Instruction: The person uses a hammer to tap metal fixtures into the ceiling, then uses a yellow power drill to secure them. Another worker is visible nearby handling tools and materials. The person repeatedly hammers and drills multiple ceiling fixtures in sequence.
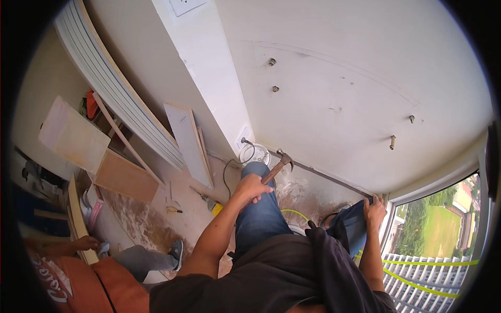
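A brown wooden-handled, metal-headed claw hammer (274, 172) is gripped in the left hand (253, 187), fingers wrapped closed, head pointed between one and two o'clock. At four o'clock, the right hand (374, 211) is rested against blue denim trousers (357, 223), fingers loosely bent; any hold cannot be told.

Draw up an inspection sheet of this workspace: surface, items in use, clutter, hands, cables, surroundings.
Surface: brown floor, streaked whitish.
Job's things: brown-handled metal claw hammer.
Clutter: brown rectangular board and pale rectangular board, left side.
Hands: left hand grips the hammer's handle; right hand rests on the blue-jeaned right knee.
Cables: thin black cable, plugged in by the wall.
Surroundings: white wall with four metal bolts; orange-shirted co-worker, left; glass window, right.
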Demonstrator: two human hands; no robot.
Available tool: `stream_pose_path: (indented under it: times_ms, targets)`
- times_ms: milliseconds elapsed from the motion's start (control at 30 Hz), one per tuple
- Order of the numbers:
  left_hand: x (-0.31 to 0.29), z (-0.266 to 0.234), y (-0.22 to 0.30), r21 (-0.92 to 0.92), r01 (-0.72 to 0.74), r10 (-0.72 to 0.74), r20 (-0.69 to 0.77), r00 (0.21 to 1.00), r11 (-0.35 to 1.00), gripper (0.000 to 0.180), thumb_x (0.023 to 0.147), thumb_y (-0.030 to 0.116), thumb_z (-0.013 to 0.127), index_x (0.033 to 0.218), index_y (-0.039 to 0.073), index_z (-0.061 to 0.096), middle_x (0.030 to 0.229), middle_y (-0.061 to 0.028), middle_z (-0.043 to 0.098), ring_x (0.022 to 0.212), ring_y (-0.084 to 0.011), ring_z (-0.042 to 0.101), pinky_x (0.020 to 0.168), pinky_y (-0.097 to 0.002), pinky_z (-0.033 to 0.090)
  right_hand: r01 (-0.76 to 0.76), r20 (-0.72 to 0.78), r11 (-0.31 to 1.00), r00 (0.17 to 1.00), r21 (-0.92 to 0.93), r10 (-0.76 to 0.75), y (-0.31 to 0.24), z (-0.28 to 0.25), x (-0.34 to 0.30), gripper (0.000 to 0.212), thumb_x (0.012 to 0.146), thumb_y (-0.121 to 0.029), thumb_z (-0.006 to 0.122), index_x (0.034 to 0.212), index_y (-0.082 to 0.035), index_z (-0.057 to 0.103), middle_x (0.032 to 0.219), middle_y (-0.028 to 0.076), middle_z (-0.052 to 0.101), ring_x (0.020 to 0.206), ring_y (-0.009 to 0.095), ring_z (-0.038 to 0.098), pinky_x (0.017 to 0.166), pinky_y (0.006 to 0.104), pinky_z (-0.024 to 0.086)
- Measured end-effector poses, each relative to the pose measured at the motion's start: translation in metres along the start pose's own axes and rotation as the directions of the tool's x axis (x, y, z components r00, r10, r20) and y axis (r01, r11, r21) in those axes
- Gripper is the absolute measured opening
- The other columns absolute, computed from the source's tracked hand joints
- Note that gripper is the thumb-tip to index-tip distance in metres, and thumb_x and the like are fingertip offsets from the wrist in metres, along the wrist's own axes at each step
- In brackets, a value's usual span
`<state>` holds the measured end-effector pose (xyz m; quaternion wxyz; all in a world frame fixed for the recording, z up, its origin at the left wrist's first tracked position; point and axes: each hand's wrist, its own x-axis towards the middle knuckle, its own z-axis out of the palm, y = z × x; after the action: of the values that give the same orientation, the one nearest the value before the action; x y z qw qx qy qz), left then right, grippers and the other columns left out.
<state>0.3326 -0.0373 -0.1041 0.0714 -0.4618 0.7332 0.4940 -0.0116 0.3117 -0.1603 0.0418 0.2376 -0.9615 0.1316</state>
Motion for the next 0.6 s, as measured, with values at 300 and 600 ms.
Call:
stream_pose_path:
  times_ms: [300, 600]
  targets:
    - [-0.002, 0.002, 0.0, -0.001, 0.015, -0.015, -0.039, 0.999, 1.0, 0.042, 0.082, 0.031, 0.081, 0.089, -0.008, 0.068, 0.06, -0.0114, 0.067, 0.044, -0.0211, 0.063, 0.045, -0.0354, 0.048, 0.035, -0.025, 0.999, 0.999, -0.04, -0.036, 0.0, -0.003, -0.002, 0.046, 0.093, -0.039, 0.069, 0.126, -0.007, 0.071, 0.134, 0.017, 0.065, 0.126, 0.039, 0.058, 0.102, 0.0543, 0.048]
    - [-0.002, -0.003, 0.003, -0.03, 0.021, -0.021, 0.022, 1.0, 0.999, 0.073, 0.082, 0.028, 0.083, 0.125, -0.024, 0.055, 0.06, -0.012, 0.066, 0.042, -0.0198, 0.061, 0.043, -0.0336, 0.047, 0.064, -0.073, 0.997, 0.995, -0.037, -0.066, 0.007, 0.006, -0.002, 0.045, 0.092, -0.038, 0.071, 0.123, -0.005, 0.072, 0.129, 0.019, 0.068, 0.125, 0.038, 0.06, 0.101, 0.0532, 0.049]
